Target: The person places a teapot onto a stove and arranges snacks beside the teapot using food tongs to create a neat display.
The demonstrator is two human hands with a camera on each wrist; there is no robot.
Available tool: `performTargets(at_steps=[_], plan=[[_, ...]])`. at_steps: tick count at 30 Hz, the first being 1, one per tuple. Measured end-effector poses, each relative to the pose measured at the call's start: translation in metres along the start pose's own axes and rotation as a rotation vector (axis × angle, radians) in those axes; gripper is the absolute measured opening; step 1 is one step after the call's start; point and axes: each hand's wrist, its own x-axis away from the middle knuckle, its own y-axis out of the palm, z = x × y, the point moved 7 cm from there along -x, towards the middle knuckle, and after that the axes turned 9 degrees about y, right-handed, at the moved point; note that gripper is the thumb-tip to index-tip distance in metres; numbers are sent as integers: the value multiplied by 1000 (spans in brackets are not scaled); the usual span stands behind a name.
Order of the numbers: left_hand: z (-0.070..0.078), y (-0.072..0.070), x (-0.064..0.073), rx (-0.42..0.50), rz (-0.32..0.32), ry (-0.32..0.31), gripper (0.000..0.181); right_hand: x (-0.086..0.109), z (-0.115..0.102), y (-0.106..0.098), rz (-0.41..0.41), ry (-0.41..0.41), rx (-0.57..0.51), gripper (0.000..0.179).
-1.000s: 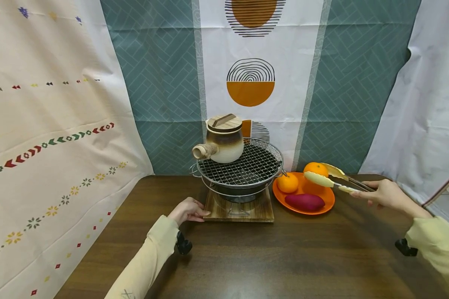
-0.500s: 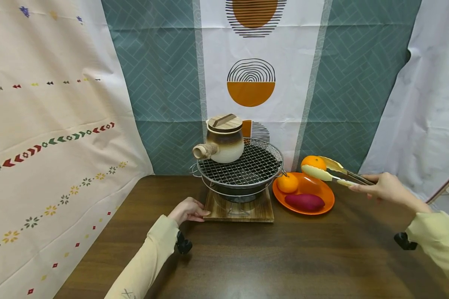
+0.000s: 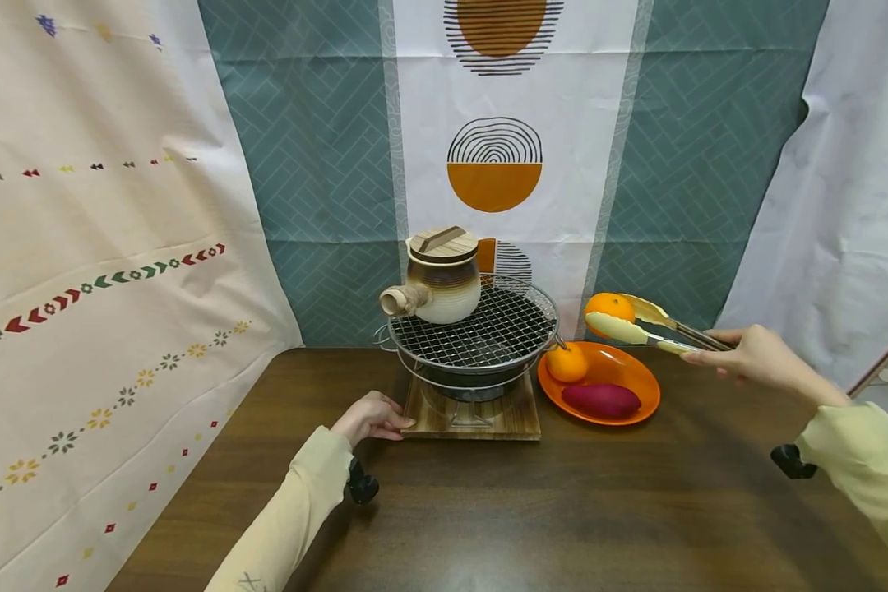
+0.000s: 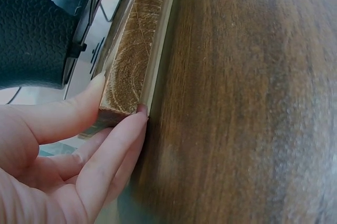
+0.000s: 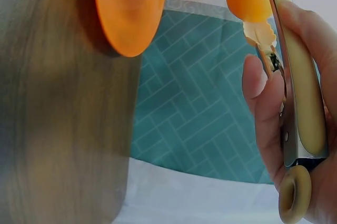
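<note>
Head view: tongs (image 3: 627, 330) holding the gripped orange (image 3: 608, 306) above the orange plate (image 3: 629, 370)

Head view first: a person's right hand (image 3: 764, 362) is holding the tongs, and their pale tips are clasping the gripped orange in the air over the plate's far side. The orange plate is sitting by the far edge of the surface (image 3: 488, 510), toward its far right corner. On the plate, the second orange (image 3: 566, 363) is resting at the left and a purple sweet potato (image 3: 602, 401) is lying at the near side. Near the middle of the far edge, the wooden board (image 3: 514, 423) is bearing a round grill (image 3: 488, 337); a pot (image 3: 451, 298) with a wooden lid (image 3: 444, 245) is standing on its mesh. The left hand (image 3: 373, 415) is pinching the board's near left corner.

Left wrist view: the thumb is pressing the board's upper edge while fingertips are touching the corner's lower edge, right beside the surface.

Right wrist view: the fingers are curling round the tongs, one digit lying along the near handle and two fingertips showing beyond it. The gripped orange is sitting between the tips, well apart from the plate, and a teal patterned cloth (image 5: 195, 92) is hanging behind.
</note>
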Motion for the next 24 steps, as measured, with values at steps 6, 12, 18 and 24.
performTargets(at_steps=[6, 12, 18, 24], plan=[[-2, 0, -1, -2, 6, -3, 40, -2, -10, -3, 1, 2, 8, 81], [-1, 0, 0, -4, -1, 0, 41, -5, -17, -6, 9, -4, 6, 79], [-2, 0, -2, -2, -6, 2, 41, -7, -28, -12, 13, -23, 20, 78], [-2, 0, -2, -6, -5, -5, 40, -9, -36, -16, 24, -35, 19, 79]])
